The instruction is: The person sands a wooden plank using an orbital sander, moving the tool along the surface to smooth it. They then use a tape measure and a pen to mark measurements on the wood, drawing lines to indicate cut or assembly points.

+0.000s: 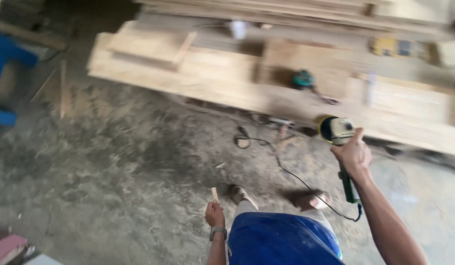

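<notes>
Ahead of both hands: wooden planks (227,73) stacked on the floor.
Right hand (354,154): clenched around a green angle grinder (341,147), disc raised forward, cable (306,186) trailing clear.
Left hand (214,214): pinching a small wood sliver (214,194) upright.

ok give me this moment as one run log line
right hand: grips green power tool | left hand: holds small wood piece | cord trails on floor | planks ahead

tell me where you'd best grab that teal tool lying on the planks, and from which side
Probably from above, around the rounded body of the teal tool: it lies on the plank stack with its top free. Its cord trails off to the right, so come in from the left. The picture is blurred; finer shape can't be told.
</notes>
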